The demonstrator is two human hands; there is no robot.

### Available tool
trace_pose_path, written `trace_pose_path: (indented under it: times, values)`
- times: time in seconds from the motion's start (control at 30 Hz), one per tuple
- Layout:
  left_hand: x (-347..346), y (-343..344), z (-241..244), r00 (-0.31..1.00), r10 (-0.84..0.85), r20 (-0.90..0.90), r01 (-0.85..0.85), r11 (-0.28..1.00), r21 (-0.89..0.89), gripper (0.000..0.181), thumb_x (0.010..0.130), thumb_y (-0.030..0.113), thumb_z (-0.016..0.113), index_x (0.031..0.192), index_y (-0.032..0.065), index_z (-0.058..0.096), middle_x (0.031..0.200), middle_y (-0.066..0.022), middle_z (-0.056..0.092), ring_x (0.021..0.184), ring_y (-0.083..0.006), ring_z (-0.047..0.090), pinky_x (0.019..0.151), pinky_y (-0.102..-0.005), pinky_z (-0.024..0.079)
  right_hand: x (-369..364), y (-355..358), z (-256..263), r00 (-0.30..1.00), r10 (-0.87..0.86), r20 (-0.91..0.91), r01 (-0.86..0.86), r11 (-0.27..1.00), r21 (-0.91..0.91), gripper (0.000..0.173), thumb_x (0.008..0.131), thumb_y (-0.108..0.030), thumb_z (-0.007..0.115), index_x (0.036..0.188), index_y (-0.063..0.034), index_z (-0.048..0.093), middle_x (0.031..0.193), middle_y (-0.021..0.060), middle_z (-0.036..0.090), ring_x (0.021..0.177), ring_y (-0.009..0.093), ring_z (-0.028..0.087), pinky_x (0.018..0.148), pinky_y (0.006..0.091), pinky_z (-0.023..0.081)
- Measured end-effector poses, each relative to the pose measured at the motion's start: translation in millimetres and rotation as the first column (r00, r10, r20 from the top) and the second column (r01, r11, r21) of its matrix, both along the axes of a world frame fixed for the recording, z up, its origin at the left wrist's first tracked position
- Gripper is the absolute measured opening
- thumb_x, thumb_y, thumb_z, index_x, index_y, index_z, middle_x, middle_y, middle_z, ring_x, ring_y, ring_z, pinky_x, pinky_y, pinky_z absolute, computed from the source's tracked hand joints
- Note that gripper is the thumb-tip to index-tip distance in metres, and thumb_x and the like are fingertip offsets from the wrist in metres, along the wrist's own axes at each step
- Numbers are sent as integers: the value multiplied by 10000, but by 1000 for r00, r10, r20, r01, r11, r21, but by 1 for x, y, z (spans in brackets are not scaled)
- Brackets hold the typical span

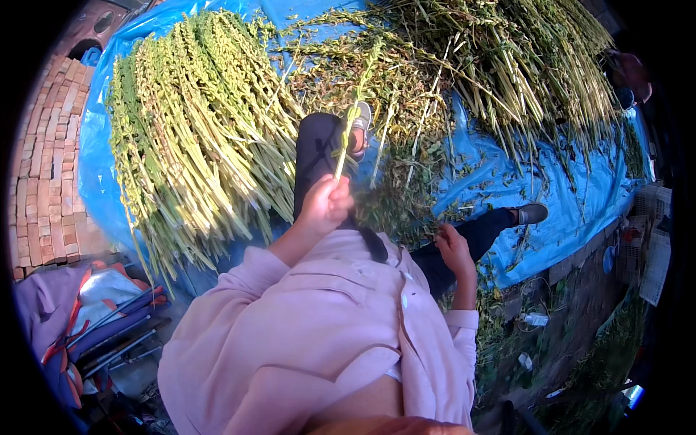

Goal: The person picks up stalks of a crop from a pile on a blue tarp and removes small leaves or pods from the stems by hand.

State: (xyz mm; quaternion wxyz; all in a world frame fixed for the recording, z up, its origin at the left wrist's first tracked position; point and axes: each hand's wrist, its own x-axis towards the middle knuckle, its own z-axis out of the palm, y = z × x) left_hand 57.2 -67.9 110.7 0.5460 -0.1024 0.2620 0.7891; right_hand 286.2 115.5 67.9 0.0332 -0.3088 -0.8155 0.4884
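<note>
My left hand grips the bare lower end of a single green stalk lined with pods, which looks like sesame. The stalk points away from me, its tip over a heap of loose leaves. My right hand hangs beside my right thigh, fingers loosely bent, with nothing visible in it. To the left, a broad row of similar podded stalks lies with the pale cut ends towards me. A darker, leafier pile of stalks spreads at the far right.
A blue plastic sheet lies under the plants and my shoes. Stacked bricks border the left side. Folded purple cloth and metal tubes sit at lower left. White plastic crates stand at the right edge.
</note>
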Motion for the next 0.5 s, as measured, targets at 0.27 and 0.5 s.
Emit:
trace_pose_path:
  times: [0.27, 0.5]
  values:
    - [-7, -2, 12, 971, 17, -240, -32, 998, -56, 108, 806, 182, 389, 848, 84, 399, 553, 4, 293, 408, -62, 260, 286, -152, 200, 2, 6, -8, 1000, 17, -12, -17, 999, 34, 156, 710, -78, 459, 843, 3, 464, 744, 170, 514, 696, 301, 513, 609, 314, 402]
    - [-59, -12, 14, 899, 172, -403, -159, 985, 64, 117, 798, 197, 411, 840, 87, 406, 539, 13, 294, 404, -54, 265, 283, -143, 203, -22, 25, -8, 984, 178, 21, -179, 964, 199, 204, 714, -87, 466, 895, 9, 475, 711, 123, 535, 599, 193, 540, 559, 278, 419]
